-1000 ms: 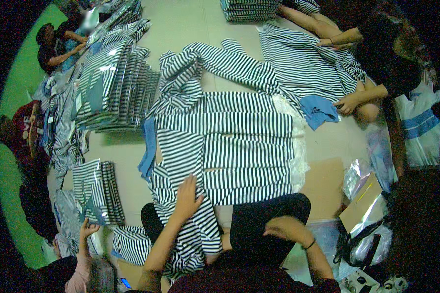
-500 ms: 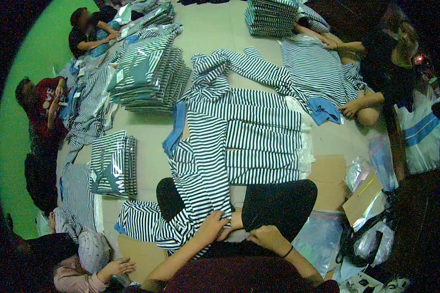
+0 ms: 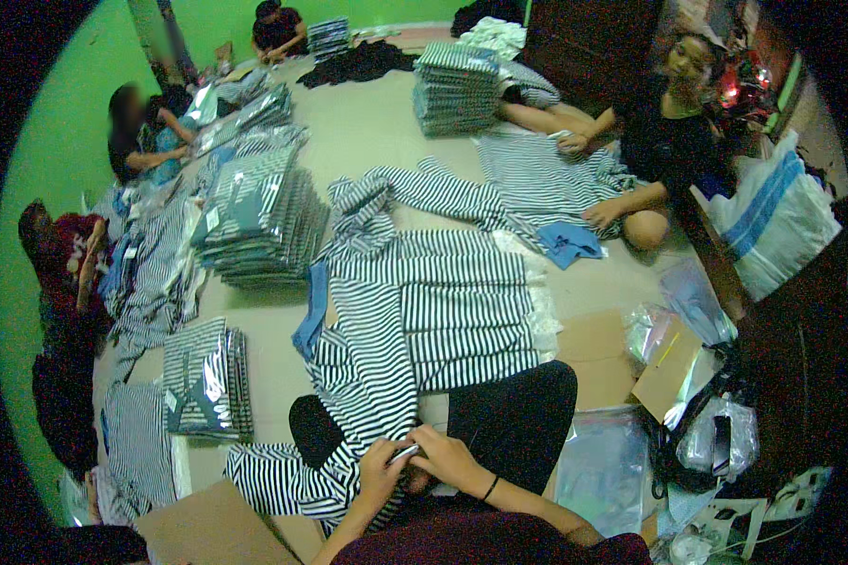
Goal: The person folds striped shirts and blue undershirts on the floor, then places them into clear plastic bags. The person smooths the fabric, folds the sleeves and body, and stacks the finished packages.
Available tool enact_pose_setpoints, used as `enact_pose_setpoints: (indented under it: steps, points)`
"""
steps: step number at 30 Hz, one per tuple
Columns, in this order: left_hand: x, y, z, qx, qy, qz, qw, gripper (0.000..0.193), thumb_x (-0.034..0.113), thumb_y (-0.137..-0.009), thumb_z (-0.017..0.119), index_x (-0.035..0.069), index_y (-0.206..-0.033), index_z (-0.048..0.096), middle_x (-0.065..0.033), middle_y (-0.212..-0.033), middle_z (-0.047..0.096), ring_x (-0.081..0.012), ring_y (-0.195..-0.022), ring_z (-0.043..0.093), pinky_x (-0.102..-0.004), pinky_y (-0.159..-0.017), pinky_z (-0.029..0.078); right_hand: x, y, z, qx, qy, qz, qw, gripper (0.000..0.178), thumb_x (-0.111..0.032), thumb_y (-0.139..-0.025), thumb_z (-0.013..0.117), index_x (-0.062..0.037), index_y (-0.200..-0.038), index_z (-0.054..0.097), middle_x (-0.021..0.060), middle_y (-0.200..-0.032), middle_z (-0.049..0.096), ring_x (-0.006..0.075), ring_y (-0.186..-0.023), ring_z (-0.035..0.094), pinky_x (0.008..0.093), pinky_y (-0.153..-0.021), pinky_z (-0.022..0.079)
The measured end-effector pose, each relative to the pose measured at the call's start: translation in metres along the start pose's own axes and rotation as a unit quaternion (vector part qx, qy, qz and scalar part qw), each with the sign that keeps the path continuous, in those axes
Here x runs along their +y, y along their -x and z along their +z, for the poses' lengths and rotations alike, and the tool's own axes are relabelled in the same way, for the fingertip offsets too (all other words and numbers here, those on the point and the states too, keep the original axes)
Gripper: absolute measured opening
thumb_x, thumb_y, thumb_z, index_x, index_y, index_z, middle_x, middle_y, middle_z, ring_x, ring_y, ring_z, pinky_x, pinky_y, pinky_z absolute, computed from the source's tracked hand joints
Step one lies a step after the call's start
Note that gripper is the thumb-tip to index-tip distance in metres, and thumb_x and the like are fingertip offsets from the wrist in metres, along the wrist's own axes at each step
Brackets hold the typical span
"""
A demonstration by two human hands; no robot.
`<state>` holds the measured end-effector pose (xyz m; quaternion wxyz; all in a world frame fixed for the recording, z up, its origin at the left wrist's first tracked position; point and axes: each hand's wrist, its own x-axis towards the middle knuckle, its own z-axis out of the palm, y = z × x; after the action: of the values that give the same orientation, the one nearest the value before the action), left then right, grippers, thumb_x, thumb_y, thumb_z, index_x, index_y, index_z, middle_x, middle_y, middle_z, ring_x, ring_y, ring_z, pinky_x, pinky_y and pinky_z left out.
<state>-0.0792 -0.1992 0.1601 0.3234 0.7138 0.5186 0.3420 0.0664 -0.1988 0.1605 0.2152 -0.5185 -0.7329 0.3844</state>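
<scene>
A black-and-white striped shirt (image 3: 372, 311) lies spread in front of me, one long sleeve running down to my lap. It has a blue collar (image 3: 311, 315) on its left and white lace (image 3: 543, 325) along its right edge. My left hand (image 3: 381, 468) is closed on the lower end of that sleeve. Right beside it, my right hand (image 3: 445, 458) pinches the same end, its fingers meeting the left ones. A small whitish edge shows between the fingertips; whether it is cuff fabric or something else is unclear.
Tall stacks of bagged striped shirts (image 3: 254, 221) and a smaller stack (image 3: 207, 381) stand left. Another stack (image 3: 455, 89) stands at the back. Cardboard (image 3: 207, 527), plastic bags (image 3: 601, 461) and a dark bag (image 3: 669, 461) lie near me. Co-workers sit around; one at right handles striped cloth (image 3: 546, 169).
My right hand has moved left, from beside my knee to the sleeve end by my left hand. The view has tilted up. Cardboard now shows at lower left, where another person's hand was.
</scene>
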Motion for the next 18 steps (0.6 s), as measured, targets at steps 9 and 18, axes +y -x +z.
enact_pose_setpoints:
  steps: [9, 18]
  points:
    - [0.013, 0.002, -0.001, 0.029, 0.039, 0.005, 0.999, 0.021, -0.002, -0.063, 0.052, 0.001, -0.083, 0.054, -0.0124, -0.077, 0.052, -0.0259, -0.070, 0.051, -0.0305, -0.062, 0.041, -0.003, 0.001, 0.008, 0.127, -0.049, -0.084, 0.987, 0.032, -0.009, -0.068, 0.051, -0.0036, -0.098, 0.044, 0.0118, -0.097, 0.046, 0.0323, -0.083, 0.051, 0.0389, -0.070, 0.044]
    - [0.025, 0.000, -0.008, 0.023, -0.100, 0.054, 0.993, 0.032, -0.008, -0.055, 0.050, 0.006, -0.083, 0.055, -0.0102, -0.080, 0.049, -0.0264, -0.077, 0.046, -0.0326, -0.065, 0.038, -0.008, 0.004, -0.013, 0.129, 0.049, 0.023, 0.990, 0.026, 0.000, -0.063, 0.048, -0.0077, -0.087, 0.045, 0.0094, -0.088, 0.048, 0.0303, -0.074, 0.053, 0.0374, -0.061, 0.045]
